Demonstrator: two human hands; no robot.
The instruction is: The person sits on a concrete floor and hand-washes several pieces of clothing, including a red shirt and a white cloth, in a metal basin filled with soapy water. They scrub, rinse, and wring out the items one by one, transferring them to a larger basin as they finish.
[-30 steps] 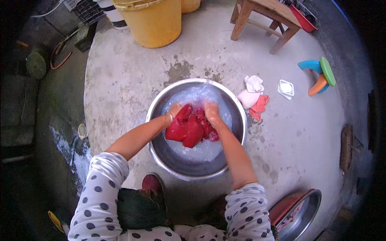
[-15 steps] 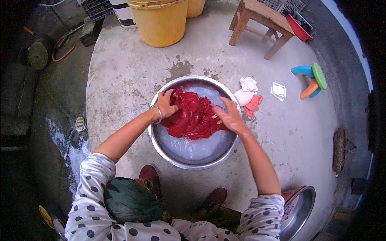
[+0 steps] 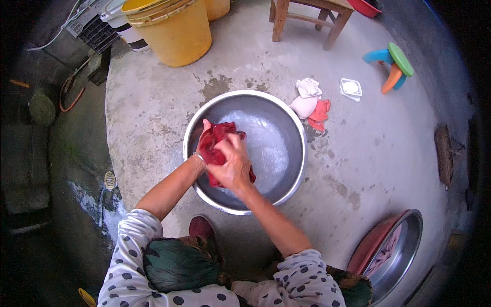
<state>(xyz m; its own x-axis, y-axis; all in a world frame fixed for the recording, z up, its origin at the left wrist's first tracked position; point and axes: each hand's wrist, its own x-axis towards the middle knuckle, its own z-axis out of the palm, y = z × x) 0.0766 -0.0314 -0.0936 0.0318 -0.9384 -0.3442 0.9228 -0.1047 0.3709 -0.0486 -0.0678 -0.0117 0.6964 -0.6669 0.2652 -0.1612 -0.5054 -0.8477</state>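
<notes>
Soft, diffuse light, fading to black at the round fisheye rim.
The floor (image 3: pixel 368 153) is bright and fairly even, with dim shade below the basin (image 3: pixel 286 179) at 6 o'clock. Pale glare whitens the water (image 3: pixel 271 146); the right hand (image 3: pixel 234 159) looks slightly smeared. The far side at 9 o'clock sinks into grainy gloom, and the yellow bucket (image 3: pixel 176 41) at 11 o'clock leans with the lens distortion.

Glossy metal basin (image 3: pixel 292 153), wet red cloth (image 3: pixel 220 133), matt concrete floor (image 3: pixel 368 153), wooden stool (image 3: pixel 280 20)
</notes>
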